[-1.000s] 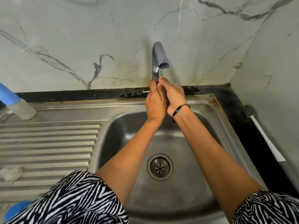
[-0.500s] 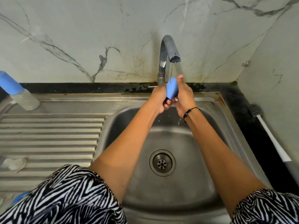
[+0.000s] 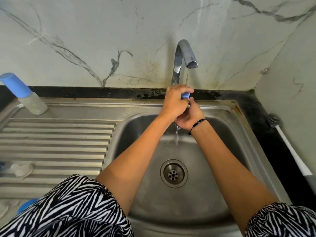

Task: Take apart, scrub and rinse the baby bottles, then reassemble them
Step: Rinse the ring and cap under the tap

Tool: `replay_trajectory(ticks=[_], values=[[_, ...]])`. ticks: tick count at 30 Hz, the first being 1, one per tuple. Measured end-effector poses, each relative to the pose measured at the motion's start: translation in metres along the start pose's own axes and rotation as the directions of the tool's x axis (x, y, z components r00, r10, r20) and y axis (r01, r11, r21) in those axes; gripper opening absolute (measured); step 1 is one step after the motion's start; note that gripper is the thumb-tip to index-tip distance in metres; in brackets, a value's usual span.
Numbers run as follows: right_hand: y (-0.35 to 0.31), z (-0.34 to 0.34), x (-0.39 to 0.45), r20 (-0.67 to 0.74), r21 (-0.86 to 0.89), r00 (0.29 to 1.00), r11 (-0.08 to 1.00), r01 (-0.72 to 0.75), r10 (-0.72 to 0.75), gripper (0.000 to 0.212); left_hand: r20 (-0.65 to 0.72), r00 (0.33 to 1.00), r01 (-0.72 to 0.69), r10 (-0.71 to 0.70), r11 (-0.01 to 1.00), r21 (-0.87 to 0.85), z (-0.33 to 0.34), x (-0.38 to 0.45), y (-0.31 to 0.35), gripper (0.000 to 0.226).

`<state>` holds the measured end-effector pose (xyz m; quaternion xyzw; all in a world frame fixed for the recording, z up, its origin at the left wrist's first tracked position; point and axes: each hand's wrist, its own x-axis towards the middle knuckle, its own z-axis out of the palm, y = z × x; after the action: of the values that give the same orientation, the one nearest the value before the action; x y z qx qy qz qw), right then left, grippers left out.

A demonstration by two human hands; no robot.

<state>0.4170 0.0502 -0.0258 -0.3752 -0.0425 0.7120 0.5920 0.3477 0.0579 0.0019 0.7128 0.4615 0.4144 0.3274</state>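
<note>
Over sink (image 3: 239, 127): left hand (image 3: 172, 103) grips blue cap (image 3: 185, 95) (mostly hidden).

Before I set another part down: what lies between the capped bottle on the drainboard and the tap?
Head view: only bare steel sink ledge lies between the capped bottle and the tap.

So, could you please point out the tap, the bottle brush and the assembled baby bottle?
tap (image 3: 177, 65), head view, on its upright pipe.
bottle brush (image 3: 289, 153), head view, on its white handle.
assembled baby bottle (image 3: 35, 104), head view, on its clear body.
</note>
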Motion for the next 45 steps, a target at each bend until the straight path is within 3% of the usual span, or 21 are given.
replay_trajectory(ticks=[2,5,7,9,11,13,15,17,20,23,24,26,27,29,30,32,35,38,41,43,45], values=[[-0.001,-0.003,0.002,-0.009,-0.006,1.000,1.000,-0.009,0.009,0.041,0.061,0.998,0.002,0.003,0.997,-0.080,-0.001,-0.002,-0.001,0.037],[-0.009,-0.006,0.003,-0.049,-0.021,0.999,1.000,0.017,-0.018,0.035,0.038,0.999,0.043,-0.035,0.974,-0.221,0.000,-0.008,-0.006,0.028],[-0.013,-0.006,0.002,-0.092,-0.059,0.992,0.995,0.084,-0.090,0.025,-0.008,0.991,0.123,-0.133,0.935,-0.332,0.000,-0.011,-0.012,0.026],[-0.013,-0.002,-0.002,-0.119,-0.253,0.963,0.945,0.206,-0.242,0.017,-0.030,0.951,0.255,-0.307,0.839,-0.481,0.001,-0.013,-0.020,0.025],[-0.012,0.003,-0.006,-0.033,-0.566,0.906,0.755,0.330,-0.421,0.029,0.028,0.862,0.391,-0.506,0.629,-0.672,0.003,-0.015,-0.027,0.023],[-0.012,0.007,-0.012,0.136,-0.805,0.848,0.442,0.397,-0.513,0.049,0.118,0.778,0.487,-0.617,0.473,-0.734,0.004,-0.019,-0.033,0.022],[-0.016,0.008,-0.020,0.303,-0.902,0.789,0.107,0.418,-0.534,0.059,0.180,0.752,0.544,-0.634,0.443,-0.712,0.005,-0.025,-0.036,0.022],[-0.019,0.010,-0.031,0.421,-0.897,0.715,-0.138,0.420,-0.558,0.057,0.218,0.743,0.565,-0.633,0.417,-0.712,0.006,-0.028,-0.035,0.024],[-0.019,0.008,-0.042,0.520,-0.852,0.640,-0.286,0.439,-0.566,0.052,0.252,0.730,0.575,-0.635,0.372,-0.729,0.010,-0.030,-0.031,0.024],[-0.024,0.006,-0.046,0.527,-0.828,0.704,-0.474,0.299,-0.477,0.048,0.272,0.709,0.601,-0.651,0.354,-0.717,0.012,-0.034,-0.028,0.026],[-0.026,0.008,-0.049,0.543,-0.808,0.685,-0.524,0.269,-0.486,0.047,0.284,0.692,0.620,-0.664,0.343,-0.706,0.013,-0.035,-0.028,0.026],[-0.030,0.009,-0.050,0.598,-0.781,0.597,-0.558,0.281,-0.535,0.047,0.300,0.657,0.654,-0.692,0.324,-0.684,0.013,-0.038,-0.029,0.025],[-0.031,0.010,-0.050,0.597,-0.778,0.606,-0.564,0.277,-0.526,0.047,0.302,0.647,0.662,-0.701,0.319,-0.679,0.013,-0.039,-0.029,0.024],[-0.029,0.010,-0.050,0.529,-0.793,0.713,-0.568,0.222,-0.460,0.045,0.310,0.634,0.668,-0.708,0.300,-0.681,0.012,-0.040,-0.029,0.024],[-0.027,0.009,-0.050,0.512,-0.807,0.723,-0.548,0.220,-0.465,0.044,0.316,0.631,0.668,-0.708,0.290,-0.685,0.012,-0.041,-0.028,0.024],[-0.025,0.008,-0.050,0.532,-0.829,0.657,-0.487,0.275,-0.535,0.044,0.316,0.635,0.662,-0.704,0.285,-0.693,0.010,-0.039,-0.025,0.024],[-0.022,0.005,-0.054,0.503,-0.830,0.728,-0.496,0.257,-0.465,0.045,0.321,0.636,0.654,-0.702,0.270,-0.707,0.009,-0.038,-0.026,0.025],[-0.021,0.003,-0.053,0.554,-0.822,0.629,-0.479,0.310,-0.545,0.045,0.342,0.629,0.663,-0.698,0.252,-0.705,0.009,-0.036,-0.026,0.026],[-0.019,0.001,-0.051,0.516,-0.834,0.685,-0.485,0.264,-0.514,0.041,0.360,0.608,0.682,-0.708,0.232,-0.694,0.011,-0.037,-0.028,0.026],[-0.018,0.000,-0.049,0.534,-0.835,0.647,-0.462,0.301,-0.544,0.044,0.369,0.599,0.687,-0.711,0.219,-0.692,0.011,-0.037,-0.029,0.026],[-0.020,0.001,-0.046,0.516,-0.843,0.675,-0.454,0.290,-0.527,0.043,0.367,0.598,0.675,-0.712,0.201,-0.710,0.010,-0.036,-0.032,0.026]])
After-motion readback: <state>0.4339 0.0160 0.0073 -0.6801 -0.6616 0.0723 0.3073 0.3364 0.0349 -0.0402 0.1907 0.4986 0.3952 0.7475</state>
